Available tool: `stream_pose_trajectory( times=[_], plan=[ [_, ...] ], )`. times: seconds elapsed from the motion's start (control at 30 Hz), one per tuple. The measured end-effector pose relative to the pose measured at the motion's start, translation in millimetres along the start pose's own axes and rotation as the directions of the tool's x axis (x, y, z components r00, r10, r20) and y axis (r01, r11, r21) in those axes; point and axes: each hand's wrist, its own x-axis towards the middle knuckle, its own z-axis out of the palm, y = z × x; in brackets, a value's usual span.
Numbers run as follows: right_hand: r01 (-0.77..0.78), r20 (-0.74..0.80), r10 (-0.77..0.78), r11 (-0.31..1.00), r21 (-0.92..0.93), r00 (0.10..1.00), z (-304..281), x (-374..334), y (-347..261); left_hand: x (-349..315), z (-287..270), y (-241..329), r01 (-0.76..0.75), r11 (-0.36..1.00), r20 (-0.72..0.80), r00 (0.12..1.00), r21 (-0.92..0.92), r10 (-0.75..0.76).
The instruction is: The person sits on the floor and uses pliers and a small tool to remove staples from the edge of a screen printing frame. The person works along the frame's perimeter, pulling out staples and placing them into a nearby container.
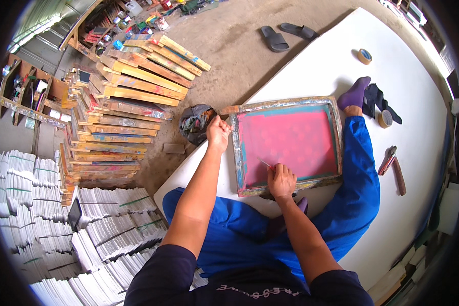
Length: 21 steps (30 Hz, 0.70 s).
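A wooden screen-printing frame (pixel 337 122), its wood smeared with old paint, lies on the white board between my legs. Pink mesh (pixel 290 137) with a teal border fills it. My right hand (pixel 283 181) is closed around a slim pointed tool (pixel 263 162) with a bit of red by the fingers; its thin tip rests on or just above the mesh's lower left. The grip hides the tool's kind. Close to the frame's upper left corner, my left hand (pixel 219 133) has its fingers pinched together beside a dark plastic bag (pixel 195 122) of scraps. What they hold, if anything, is hidden.
Stacks of wooden frames (pixel 132 94) and bundled white paper (pixel 112 224) stand at the left. On the white board (pixel 316 61) lie tape rolls (pixel 364 56), black cloth (pixel 375 97), a red-handled tool (pixel 387 160) and a brown strip (pixel 399 176). Black sandals (pixel 275 39) are beyond its edge.
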Motion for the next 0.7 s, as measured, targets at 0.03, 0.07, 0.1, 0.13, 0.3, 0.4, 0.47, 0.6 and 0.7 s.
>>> stream_pose_trajectory(
  times=[0.03,0.07,0.1,0.13,0.3,0.4,0.47,0.6,0.7],
  plan=[
    [0.038,-0.019,-0.038,0.999,-0.002,0.999,0,0,0,3,-2,-5,-0.039,0.993,-0.002,0.999,0.114,0.04],
    [0.077,-0.038,-0.077,0.997,-0.005,0.996,0,-1,-1,6,-6,-10,-0.055,0.973,0.01,0.999,0.222,0.054],
    [0.11,-0.054,-0.11,0.994,-0.009,0.992,1,-3,-1,10,-6,-9,-0.051,0.97,0.042,0.998,0.238,0.042],
    [0.219,-0.017,-0.219,0.976,0.006,0.976,2,-5,-2,14,-7,-7,-0.049,0.966,0.072,0.997,0.254,0.031],
    [0.542,0.065,-0.552,0.831,0.125,0.831,12,-19,-62,31,-2,16,0.036,0.866,0.165,0.977,0.499,-0.136],
    [0.527,0.101,-0.539,0.841,0.126,0.836,28,-20,-95,30,8,17,-0.195,0.532,0.263,0.963,0.824,-0.055],
    [0.482,0.134,-0.493,0.869,0.111,0.859,34,-20,-103,28,-2,14,-0.625,-0.213,0.651,0.755,0.751,0.079],
    [0.47,0.158,-0.482,0.876,0.113,0.862,33,-17,-100,6,3,-3,-0.607,-0.722,0.811,0.574,0.331,-0.111],
    [0.452,0.187,-0.462,0.887,0.098,0.867,34,-16,-103,5,7,-9,-0.509,-0.841,0.75,0.625,0.182,-0.217]
  ],
)
